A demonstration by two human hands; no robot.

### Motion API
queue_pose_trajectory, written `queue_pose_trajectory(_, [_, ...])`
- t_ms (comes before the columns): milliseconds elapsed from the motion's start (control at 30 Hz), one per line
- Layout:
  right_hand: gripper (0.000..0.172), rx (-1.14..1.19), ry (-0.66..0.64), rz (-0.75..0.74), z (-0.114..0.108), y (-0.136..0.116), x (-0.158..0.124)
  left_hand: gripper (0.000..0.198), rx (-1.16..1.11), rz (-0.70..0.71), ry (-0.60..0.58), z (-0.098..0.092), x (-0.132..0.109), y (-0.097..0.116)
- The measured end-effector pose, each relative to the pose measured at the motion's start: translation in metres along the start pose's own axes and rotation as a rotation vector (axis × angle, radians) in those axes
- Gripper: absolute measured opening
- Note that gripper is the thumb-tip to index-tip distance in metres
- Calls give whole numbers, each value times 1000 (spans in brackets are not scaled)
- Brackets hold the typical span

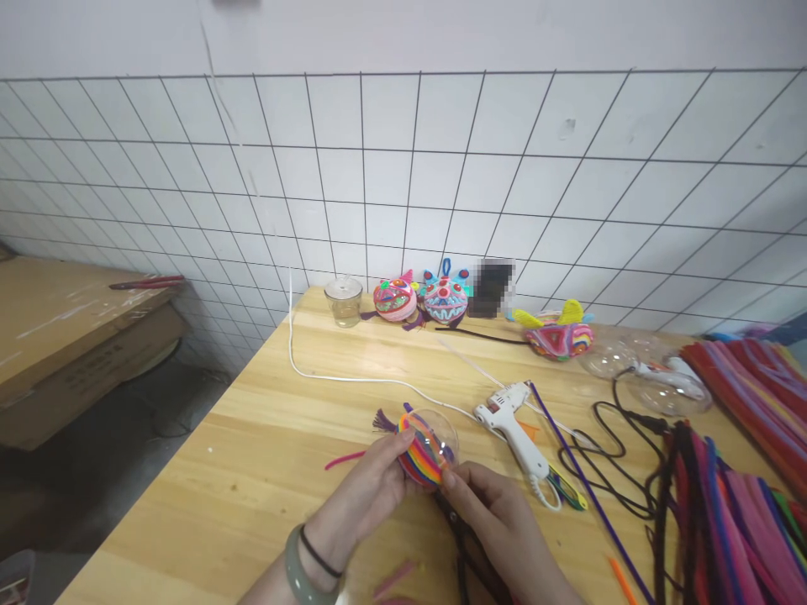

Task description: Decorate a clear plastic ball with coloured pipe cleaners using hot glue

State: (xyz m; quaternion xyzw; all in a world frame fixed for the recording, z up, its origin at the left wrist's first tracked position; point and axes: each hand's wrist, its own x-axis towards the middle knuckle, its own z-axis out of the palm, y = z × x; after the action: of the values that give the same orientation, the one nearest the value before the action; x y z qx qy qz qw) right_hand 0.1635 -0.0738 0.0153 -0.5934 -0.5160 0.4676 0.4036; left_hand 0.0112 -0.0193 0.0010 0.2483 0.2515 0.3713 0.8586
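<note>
A clear plastic ball (441, 428), partly covered in curved rainbow rows of pipe cleaners (421, 458), is held above the table. My left hand (378, 470) grips its left side, thumb on top of the rows. At the lower right edge of the ball, my right hand (482, 504) pinches the orange-yellow end of a pipe cleaner; its other fingers are curled. A dark purple tassel (383, 420) sticks out at the left, and a pink pipe cleaner (344, 460) pokes out beside my left hand. Black-handled scissors (463, 533) lie partly hidden beneath my right hand.
A white glue gun (517, 428) with its cable lies right of the ball. Pipe-cleaner bundles (725, 512) fill the right side. Finished fuzzy ornaments (445, 298), a glass cup (344, 302) and clear plastic shells (668, 391) stand farther back. A purple pipe cleaner (586, 483) crosses the table.
</note>
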Motion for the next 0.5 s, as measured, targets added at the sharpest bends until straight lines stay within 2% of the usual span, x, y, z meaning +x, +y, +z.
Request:
queue_pose_trajectory(267, [52,25,22,-8,3,8,-1,33,11,47,2,0,1,-4])
queue_pose_trajectory(500, [47,56,46,-32,4,11,-1,40,38,89,31,4,1,-4])
